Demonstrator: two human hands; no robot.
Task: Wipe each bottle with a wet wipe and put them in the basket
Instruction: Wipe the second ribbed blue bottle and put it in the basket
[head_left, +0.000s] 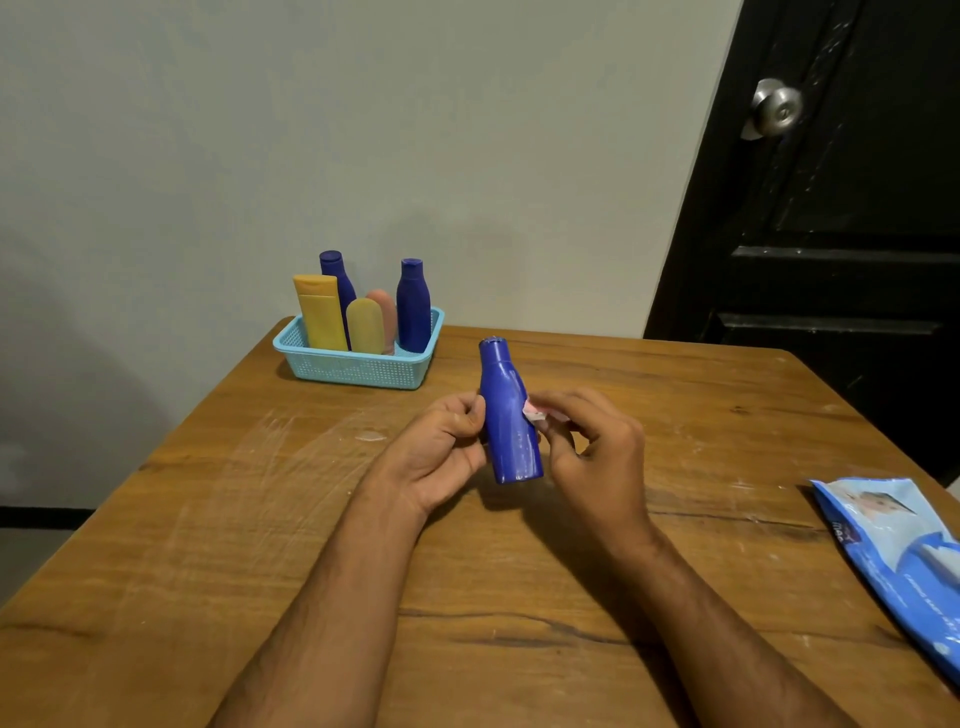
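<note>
Blue bottle (509, 415) upright between both hands: left hand (441, 447) grips it, right hand (592, 447) pinches a wipe (532, 413) (small, crumpled) against its side.

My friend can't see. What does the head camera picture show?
Two hands hold a blue bottle upright over a wooden table: the left hand grips it, the right hand presses a small wipe to its side. Behind, a basket holds five bottles.
</note>
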